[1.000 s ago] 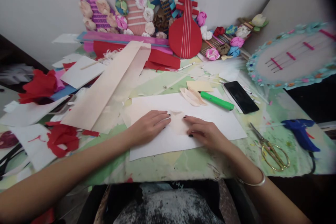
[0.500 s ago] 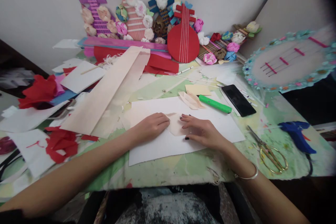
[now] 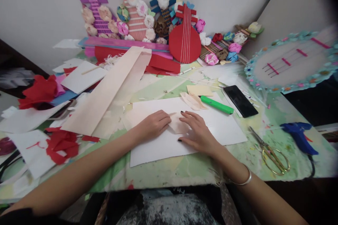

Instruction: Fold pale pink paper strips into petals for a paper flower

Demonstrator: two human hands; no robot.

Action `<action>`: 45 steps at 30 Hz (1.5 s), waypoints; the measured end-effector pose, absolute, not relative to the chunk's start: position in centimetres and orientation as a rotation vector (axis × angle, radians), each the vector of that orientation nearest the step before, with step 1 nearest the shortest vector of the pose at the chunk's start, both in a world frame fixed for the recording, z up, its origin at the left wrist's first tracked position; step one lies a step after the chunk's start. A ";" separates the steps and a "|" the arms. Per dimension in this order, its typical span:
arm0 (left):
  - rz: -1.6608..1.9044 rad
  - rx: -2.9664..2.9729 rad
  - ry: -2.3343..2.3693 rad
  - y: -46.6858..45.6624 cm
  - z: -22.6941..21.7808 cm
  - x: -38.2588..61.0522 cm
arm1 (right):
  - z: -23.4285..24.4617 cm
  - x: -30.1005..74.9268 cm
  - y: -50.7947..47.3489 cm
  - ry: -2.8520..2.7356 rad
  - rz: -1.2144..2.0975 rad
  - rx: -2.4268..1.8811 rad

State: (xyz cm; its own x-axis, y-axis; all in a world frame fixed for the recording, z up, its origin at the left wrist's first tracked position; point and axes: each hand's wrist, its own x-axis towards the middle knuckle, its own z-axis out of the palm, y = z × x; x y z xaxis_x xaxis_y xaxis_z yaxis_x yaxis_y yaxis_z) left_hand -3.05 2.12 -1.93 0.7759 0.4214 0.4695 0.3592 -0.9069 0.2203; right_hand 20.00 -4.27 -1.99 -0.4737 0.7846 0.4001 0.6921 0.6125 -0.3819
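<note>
A small piece of cream crepe paper (image 3: 177, 123) lies over a white sheet (image 3: 155, 153) on the table. My left hand (image 3: 155, 123) has its fingers pressed together on the left edge of that piece. Over its right side is my right hand (image 3: 197, 129), thumb and fingers spread apart, with the fingertips at or just above the paper. Just beyond the hands, shaped cream petals (image 3: 193, 101) rest near a green box cutter (image 3: 216, 104). A pale yellow paper pad (image 3: 199, 90) sits behind them.
To the right are a black phone (image 3: 241, 101), gold-handled scissors (image 3: 271, 154) and a blue glue gun (image 3: 297, 137). Long cream crepe paper (image 3: 105, 93) and red scraps (image 3: 62, 144) cover the left. Decorated paper instruments, one a red lute (image 3: 185, 44), stand along the wall.
My right hand has shifted left, closer to my left hand, and reaches further over the cream piece. My left hand stays nearly in place.
</note>
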 end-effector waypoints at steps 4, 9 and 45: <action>0.903 2.847 0.782 1.7 -2.1 -2.8 | -1.9 19.2 -4.5 -2.247 0.003 -1.198; 0.961 2.960 0.855 0.5 -1.5 -2.7 | -1.7 18.3 -4.7 -2.174 -0.105 -1.224; 0.911 2.852 0.735 -1.2 -2.1 -4.9 | -2.3 19.4 -4.0 -2.180 0.216 -1.036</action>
